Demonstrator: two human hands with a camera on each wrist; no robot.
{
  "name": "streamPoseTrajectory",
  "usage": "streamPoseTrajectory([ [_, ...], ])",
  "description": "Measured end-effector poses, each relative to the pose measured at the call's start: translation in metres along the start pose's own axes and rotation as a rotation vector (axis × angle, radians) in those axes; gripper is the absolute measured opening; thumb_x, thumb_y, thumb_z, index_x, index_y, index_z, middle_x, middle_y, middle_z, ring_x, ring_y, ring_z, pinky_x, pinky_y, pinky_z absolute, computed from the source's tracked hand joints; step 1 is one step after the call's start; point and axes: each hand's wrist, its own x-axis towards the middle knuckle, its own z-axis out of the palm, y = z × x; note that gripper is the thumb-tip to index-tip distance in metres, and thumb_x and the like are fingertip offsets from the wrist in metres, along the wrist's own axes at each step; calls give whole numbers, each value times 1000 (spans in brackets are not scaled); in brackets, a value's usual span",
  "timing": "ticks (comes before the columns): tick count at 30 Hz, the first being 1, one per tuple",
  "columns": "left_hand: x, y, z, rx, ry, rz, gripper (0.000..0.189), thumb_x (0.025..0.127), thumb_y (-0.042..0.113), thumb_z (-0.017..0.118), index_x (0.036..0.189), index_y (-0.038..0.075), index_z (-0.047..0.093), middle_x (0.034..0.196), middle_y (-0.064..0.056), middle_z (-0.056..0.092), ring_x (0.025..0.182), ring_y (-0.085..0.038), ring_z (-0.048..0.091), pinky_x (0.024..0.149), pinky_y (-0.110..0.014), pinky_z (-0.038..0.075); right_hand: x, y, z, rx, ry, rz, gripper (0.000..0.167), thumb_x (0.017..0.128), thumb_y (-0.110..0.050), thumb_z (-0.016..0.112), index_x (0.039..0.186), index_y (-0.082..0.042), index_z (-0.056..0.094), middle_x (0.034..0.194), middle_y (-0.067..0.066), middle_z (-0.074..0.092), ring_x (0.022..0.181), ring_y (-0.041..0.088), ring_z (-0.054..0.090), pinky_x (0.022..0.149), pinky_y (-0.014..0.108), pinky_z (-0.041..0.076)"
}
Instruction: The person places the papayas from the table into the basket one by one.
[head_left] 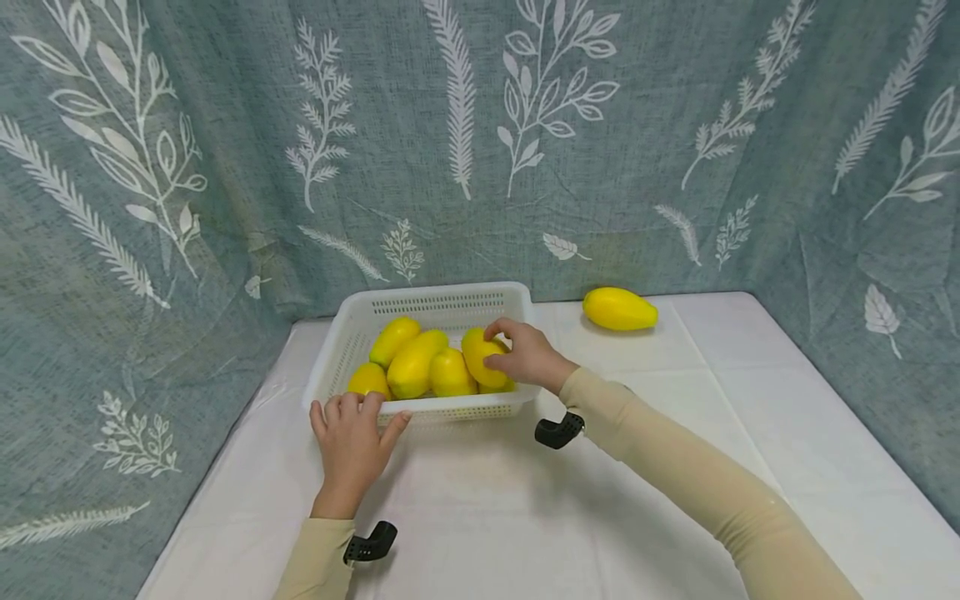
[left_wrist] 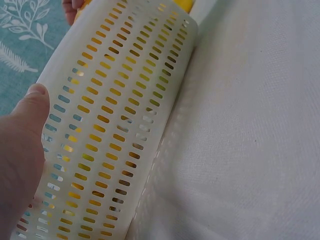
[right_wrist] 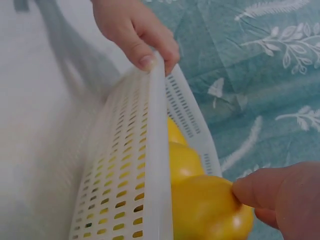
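Observation:
A white perforated plastic basket [head_left: 442,406] stands near the back of the table with several yellow mangoes [head_left: 415,367] in it. My left hand [head_left: 348,446] grips its front rim near the left corner, fingers over the edge and thumb outside, as the left wrist view also shows by the thumb [left_wrist: 36,102]. At the basket's right end my right hand [head_left: 525,354] holds a mango [head_left: 477,354] between thumb and fingers. That mango sits above another one, partly hidden by the rim. In the right wrist view my fingertips touch the yellow mango [right_wrist: 205,205] just inside the wall.
One more yellow mango [head_left: 618,309] lies on the white tablecloth [head_left: 675,400], right of the basket by the back edge. A grey-green curtain [head_left: 450,208] with white leaf patterns hangs behind and at both sides of the table.

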Motion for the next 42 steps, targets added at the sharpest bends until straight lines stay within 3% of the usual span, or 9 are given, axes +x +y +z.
streamPoseTrajectory([
  [3,0,2,0,5,-7,-8,46,86,39,76,101,-1,61,98,-27,57,106,-53,49,109,-74,18,-2,1,-3,21,-9,36,43,97,-23,68,137,-13,55,152,18,50,135,36,54,104,44,53],
  [6,1,4,1,8,-12,-14,45,85,37,77,101,-1,60,97,-27,57,106,-53,49,109,-74,18,-2,3,-10,53,-20,65,48,98,-27,66,142,-15,51,155,20,45,120,32,64,89,38,59],
  [9,1,5,1,9,-18,-26,45,86,38,77,102,-1,61,98,-27,58,107,-53,49,109,-74,18,-4,7,-23,99,-1,72,49,99,-29,64,144,-17,49,157,19,42,117,32,65,84,36,60],
  [16,1,4,-1,20,-29,-33,46,85,38,78,103,-1,62,99,-28,57,108,-53,48,110,-74,17,-13,31,-67,214,179,112,52,101,-28,62,149,-16,45,157,18,41,127,36,60,90,45,59],
  [21,1,2,-4,10,-23,-37,47,85,38,77,102,-2,61,99,-28,56,109,-54,47,110,-75,15,-17,63,-101,287,292,187,57,103,-24,59,154,-12,39,157,22,39,137,40,51,96,51,57],
  [26,0,2,-4,9,-46,-40,45,85,36,77,102,-2,60,99,-28,56,110,-54,46,110,-76,15,-26,100,-128,293,361,280,60,105,-25,55,158,-11,31,157,26,36,137,43,48,100,52,55],
  [35,-1,2,-3,9,-25,-33,44,84,35,78,103,-2,61,99,-28,56,109,-53,47,110,-75,15,-45,144,-147,303,421,385,64,105,-25,52,161,-12,25,159,26,33,140,43,46,92,47,59],
  [42,-1,4,0,-5,-13,-20,46,83,36,77,103,-2,60,99,-28,56,109,-55,46,110,-75,15,-53,155,-149,312,415,417,65,105,-27,52,161,-11,24,159,27,32,141,44,43,89,43,60],
])
